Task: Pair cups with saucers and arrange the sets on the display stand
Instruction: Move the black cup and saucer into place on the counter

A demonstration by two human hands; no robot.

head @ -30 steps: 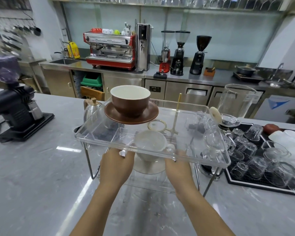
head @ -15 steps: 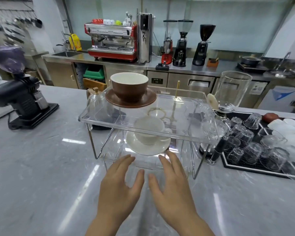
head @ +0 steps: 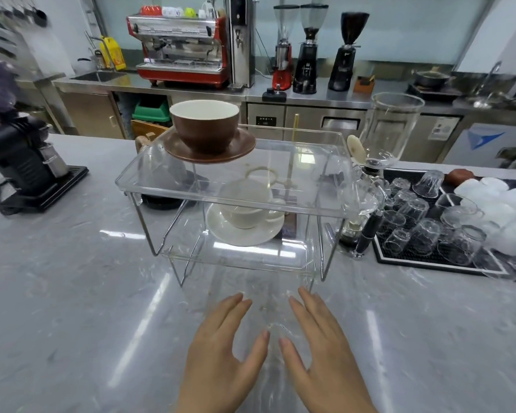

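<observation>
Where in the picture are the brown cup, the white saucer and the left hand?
brown cup [head: 205,131]: head view, on its brown outer wall.
white saucer [head: 236,238]: head view, on the bare front rim.
left hand [head: 221,356]: head view, on the back of the hand.

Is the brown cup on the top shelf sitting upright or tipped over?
Upright. The brown cup stands mouth-up, its white inside visible, centred on the brown saucer at the left end of the stand's top shelf.
</observation>
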